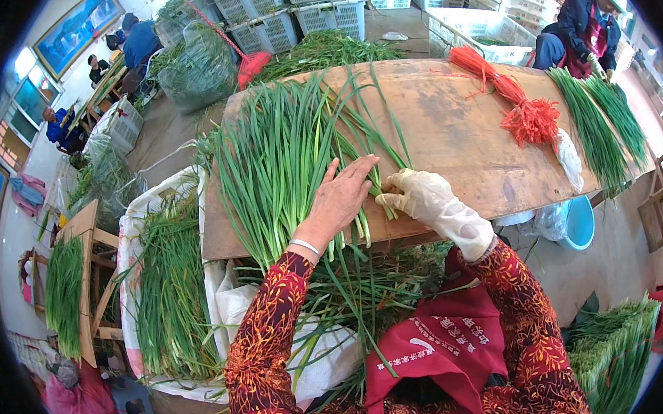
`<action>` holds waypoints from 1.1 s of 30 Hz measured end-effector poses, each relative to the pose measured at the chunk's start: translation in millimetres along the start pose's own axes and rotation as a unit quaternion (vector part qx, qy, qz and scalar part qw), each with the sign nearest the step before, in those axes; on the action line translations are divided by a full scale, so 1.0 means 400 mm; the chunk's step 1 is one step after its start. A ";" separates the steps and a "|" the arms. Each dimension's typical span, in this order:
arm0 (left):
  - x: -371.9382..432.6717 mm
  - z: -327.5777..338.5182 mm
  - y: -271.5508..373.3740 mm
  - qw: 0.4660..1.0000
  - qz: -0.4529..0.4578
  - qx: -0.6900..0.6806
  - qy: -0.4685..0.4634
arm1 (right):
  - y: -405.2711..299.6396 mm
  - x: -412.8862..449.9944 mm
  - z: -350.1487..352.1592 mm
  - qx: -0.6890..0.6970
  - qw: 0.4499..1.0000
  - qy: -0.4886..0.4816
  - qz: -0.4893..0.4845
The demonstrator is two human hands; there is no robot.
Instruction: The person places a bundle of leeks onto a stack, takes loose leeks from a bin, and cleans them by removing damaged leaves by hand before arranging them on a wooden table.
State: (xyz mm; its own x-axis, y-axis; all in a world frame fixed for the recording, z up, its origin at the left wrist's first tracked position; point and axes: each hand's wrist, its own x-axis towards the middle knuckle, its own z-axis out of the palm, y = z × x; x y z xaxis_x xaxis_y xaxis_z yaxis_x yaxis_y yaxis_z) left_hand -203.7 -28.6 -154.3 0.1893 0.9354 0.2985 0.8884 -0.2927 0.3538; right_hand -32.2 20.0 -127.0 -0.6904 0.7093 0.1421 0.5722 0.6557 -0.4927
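Note:
On the wooden board [445, 114] a large heap of garlic chives [271, 154] lies with its pale stem ends towards me. My left hand [342, 195], bare and with a bangle at the wrist, rests with spread fingers over stems at the heap's right side. In a whitish glove, my right hand [422, 201] pinches the stem ends of a small bunch of chives [385, 147], whose leaves point away from me. Whether my left fingers grip any stem cannot be told.
Red plastic ties [507, 99] lie on the board, near tidy chive bundles [594, 128] at its right end. A lined crate [171, 285] of chives stands left, loose leaves [371, 295] lie below the board's edge, and a blue basin [577, 223] is below right. A co-worker [583, 32] sits back right.

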 end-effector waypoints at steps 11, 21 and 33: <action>0.005 0.013 0.006 0.998 0.036 0.057 0.002 | 0.023 -0.037 0.010 -0.111 0.983 0.091 -0.117; 0.003 0.008 -0.019 0.999 0.016 0.043 -0.022 | -0.129 -0.046 -0.066 -0.053 0.973 -0.207 -0.092; 0.031 -0.012 -0.003 1.000 0.012 0.017 -0.014 | -0.006 0.016 0.065 -0.265 0.946 0.131 -0.132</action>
State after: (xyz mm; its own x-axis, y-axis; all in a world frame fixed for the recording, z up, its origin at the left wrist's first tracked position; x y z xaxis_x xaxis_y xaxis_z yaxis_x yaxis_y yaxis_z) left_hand -204.4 -17.8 -146.7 0.2213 0.9338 0.2811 0.8969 -0.3080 0.3172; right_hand -49.4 16.1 -147.1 -0.7461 0.4976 0.4424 0.5855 0.8067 0.0801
